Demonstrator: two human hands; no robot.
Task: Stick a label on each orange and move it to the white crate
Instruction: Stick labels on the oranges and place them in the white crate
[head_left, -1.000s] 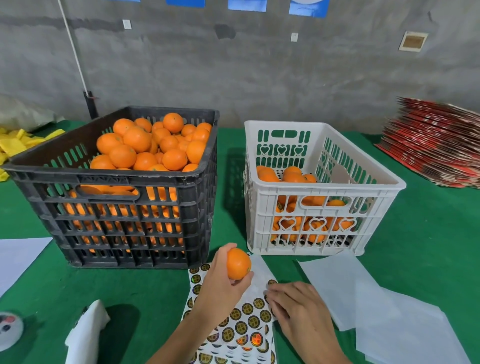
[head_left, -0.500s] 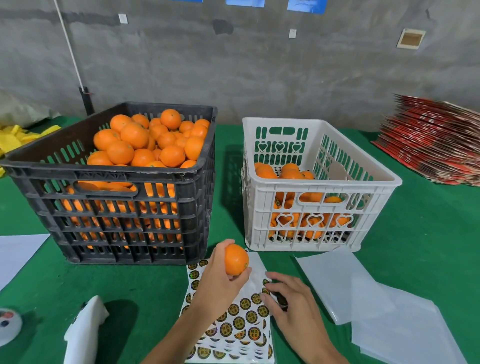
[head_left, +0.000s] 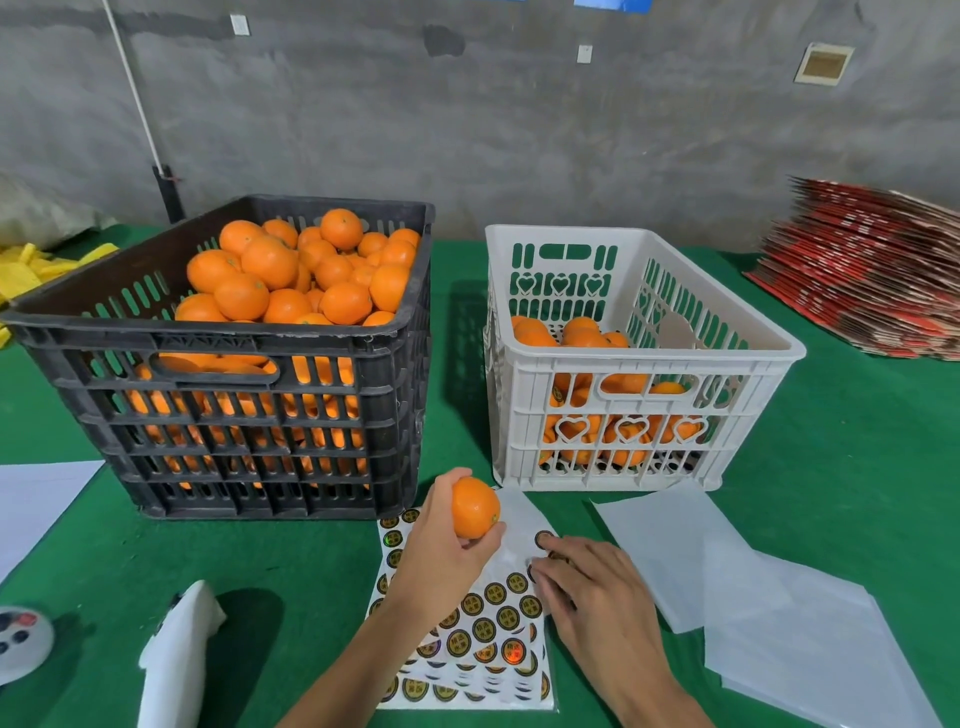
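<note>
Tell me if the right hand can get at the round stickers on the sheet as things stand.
Probably yes. The right hand already lies on the white sheet of round gold-and-black stickers, fingers at its right edge; the left hand holds the orange clear.

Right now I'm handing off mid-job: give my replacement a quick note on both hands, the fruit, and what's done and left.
Left hand grips one orange above the sticker sheet; no label visible on it.
Right hand rests fingertips on the sheet, picking at a round sticker; whether one is lifted is unclear.
Black crate: heaped with oranges waiting.
White crate: partly filled.
Left: label the held orange, place it in the white crate, repeat.
</note>
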